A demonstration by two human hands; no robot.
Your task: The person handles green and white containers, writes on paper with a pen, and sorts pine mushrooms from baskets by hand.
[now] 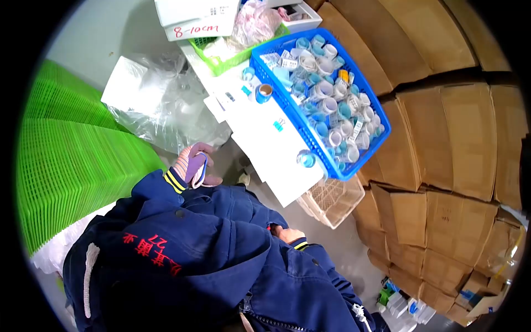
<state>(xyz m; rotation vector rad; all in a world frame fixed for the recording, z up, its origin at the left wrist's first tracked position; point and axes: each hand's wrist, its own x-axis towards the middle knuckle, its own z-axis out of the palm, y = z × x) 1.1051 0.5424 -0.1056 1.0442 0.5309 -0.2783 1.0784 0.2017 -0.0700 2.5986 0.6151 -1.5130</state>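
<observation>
My left hand (194, 166), in a purple glove with a pink-striped knit back, is closed near the front of my dark blue jacket (199, 238). In it is a loop of cloth with a blue-and-white edge (201, 167), apparently the cuff of another glove. My right hand (290, 235) is bare and rests at the jacket's waist; its fingers are hidden in the cloth. Beyond both hands lies a table (265, 160) covered in white. On it are a blue roll (264, 93), a small teal clip (278, 125) and a clear-and-blue roll (306, 159).
A blue basket (298, 122) full of clear and blue rolls stands on the table. Behind it are a green tray (221, 65) and a white box (199, 25). Stacked green crates (77, 149) rise at left, cardboard boxes (442, 138) at right. A beige basket (332, 202) stands below.
</observation>
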